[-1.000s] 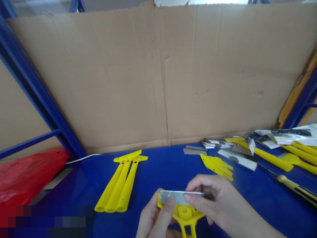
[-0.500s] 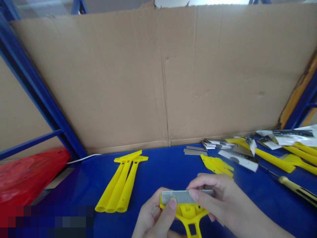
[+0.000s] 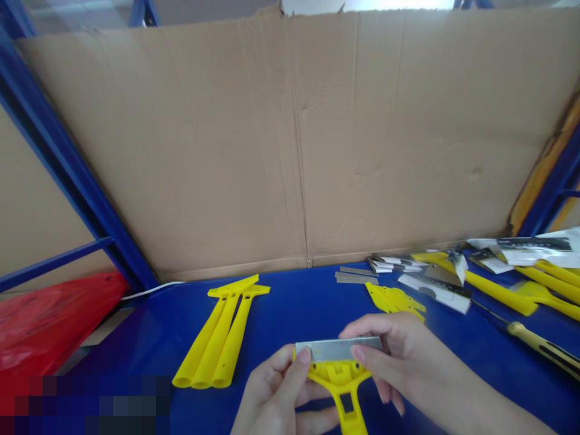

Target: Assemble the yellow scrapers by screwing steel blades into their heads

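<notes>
My left hand [image 3: 281, 389] grips the left end of a yellow plastic scraper handle [image 3: 341, 376], its thumb pressing on a flat grey metal blade [image 3: 333, 352]. The blade lies across the wide head of the handle. From the right, my right hand [image 3: 399, 362] pinches the blade's other end between thumb and fingers. The handle points down toward me, and its lower end runs out of the picture. Just beyond my right hand lies a small pile of flat yellow plates [image 3: 392, 297], partly covered by the fingers.
Three yellow handles [image 3: 222, 338] lie side by side at the left. Loose grey blades [image 3: 356, 277] rest near the cardboard wall [image 3: 226, 151]. A screwdriver [image 3: 541, 347], printed packets [image 3: 435, 291] and more yellow handles [image 3: 501, 293] are at the right. A red plastic bag [image 3: 58, 320] sits far left.
The blade has shifted slightly up and left and now sits squarer across the scraper head. My left thumb has moved toward the blade's left end.
</notes>
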A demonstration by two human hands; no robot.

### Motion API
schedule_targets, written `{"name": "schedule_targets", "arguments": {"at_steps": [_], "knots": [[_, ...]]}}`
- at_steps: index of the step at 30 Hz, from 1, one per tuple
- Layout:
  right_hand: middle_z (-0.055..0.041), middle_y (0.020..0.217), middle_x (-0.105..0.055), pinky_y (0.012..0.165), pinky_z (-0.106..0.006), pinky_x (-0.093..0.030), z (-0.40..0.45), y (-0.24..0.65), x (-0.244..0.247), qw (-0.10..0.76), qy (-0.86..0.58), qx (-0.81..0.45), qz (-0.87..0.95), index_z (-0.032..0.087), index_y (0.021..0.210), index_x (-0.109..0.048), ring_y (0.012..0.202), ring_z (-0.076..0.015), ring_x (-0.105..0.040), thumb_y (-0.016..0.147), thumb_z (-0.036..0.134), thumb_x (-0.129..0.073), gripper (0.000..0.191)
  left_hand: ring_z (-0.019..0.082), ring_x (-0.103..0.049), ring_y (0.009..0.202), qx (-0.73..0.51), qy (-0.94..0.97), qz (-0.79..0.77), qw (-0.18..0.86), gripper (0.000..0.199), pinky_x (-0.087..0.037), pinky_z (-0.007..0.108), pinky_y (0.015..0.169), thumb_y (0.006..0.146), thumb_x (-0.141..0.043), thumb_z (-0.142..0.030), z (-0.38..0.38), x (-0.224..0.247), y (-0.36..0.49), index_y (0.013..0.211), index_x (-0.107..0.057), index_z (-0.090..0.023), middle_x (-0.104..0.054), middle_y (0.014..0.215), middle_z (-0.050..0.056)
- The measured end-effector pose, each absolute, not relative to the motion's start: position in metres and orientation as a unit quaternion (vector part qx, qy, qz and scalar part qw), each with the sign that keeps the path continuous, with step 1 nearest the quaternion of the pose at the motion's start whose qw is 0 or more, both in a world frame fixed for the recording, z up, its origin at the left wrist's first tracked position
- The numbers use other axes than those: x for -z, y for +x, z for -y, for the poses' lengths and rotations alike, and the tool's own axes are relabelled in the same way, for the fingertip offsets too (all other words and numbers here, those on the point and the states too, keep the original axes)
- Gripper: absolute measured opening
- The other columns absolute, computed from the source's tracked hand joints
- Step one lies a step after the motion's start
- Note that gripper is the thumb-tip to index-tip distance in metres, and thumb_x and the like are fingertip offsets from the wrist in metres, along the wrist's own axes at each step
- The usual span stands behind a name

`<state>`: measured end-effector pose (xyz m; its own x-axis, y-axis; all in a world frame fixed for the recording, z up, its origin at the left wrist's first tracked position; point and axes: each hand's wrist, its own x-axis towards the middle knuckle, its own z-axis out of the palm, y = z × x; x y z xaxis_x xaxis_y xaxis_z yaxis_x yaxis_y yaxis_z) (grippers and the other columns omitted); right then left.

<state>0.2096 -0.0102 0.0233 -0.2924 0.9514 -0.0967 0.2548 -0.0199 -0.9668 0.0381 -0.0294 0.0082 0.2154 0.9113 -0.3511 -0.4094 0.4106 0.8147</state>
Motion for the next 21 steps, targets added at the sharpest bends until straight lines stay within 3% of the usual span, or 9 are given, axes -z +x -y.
{"name": "schedule_targets", "arguments": {"at_steps": [8, 12, 21], "knots": [[0.0005, 0.051, -0.061, 0.039, -0.020, -0.048, 0.0022, 0.2185, -0.0166, 0.352, -0.406, -0.645, 0.544, 0.012, 0.095, -0.062, 0.041, -0.0101, -0.057, 0.075, 0.046, -0.063, 0.039, 0.024, -0.069, 0.073, -0.466, 0.333, -0.467, 0.674, 0.034, -0.057, 0.034, 0.061, 0.065, -0.075, -0.042, 0.0291, -0.0112, 0.0319, 0.081, -0.067, -0.014, -0.072, 0.081, 0.009], [0.0031, 0.048, -0.059, 0.041, -0.021, -0.050, 0.0021, 0.2198, -0.0205, 0.360, -0.408, -0.636, 0.548, 0.012, 0.098, -0.059, 0.040, -0.0112, -0.059, 0.069, 0.047, -0.068, 0.046, 0.021, -0.067, 0.067, -0.453, 0.341, -0.480, 0.670, 0.033, -0.055, 0.031, 0.058, 0.066, -0.074, -0.043, 0.0270, -0.0100, 0.0320, 0.081, -0.066, -0.014, -0.072, 0.080, 0.008], [0.0070, 0.057, -0.055, 0.042, -0.020, -0.050, 0.0011, 0.2167, -0.0118, 0.354, -0.430, -0.573, 0.601, 0.017, 0.103, -0.055, 0.042, -0.0095, -0.059, 0.077, 0.035, -0.061, 0.033, 0.019, -0.067, 0.067, -0.432, 0.344, -0.503, 0.664, 0.031, -0.055, 0.030, 0.060, 0.070, -0.072, -0.040, 0.0278, -0.0125, 0.0294, 0.085, -0.065, -0.014, -0.070, 0.075, 0.006]]}}
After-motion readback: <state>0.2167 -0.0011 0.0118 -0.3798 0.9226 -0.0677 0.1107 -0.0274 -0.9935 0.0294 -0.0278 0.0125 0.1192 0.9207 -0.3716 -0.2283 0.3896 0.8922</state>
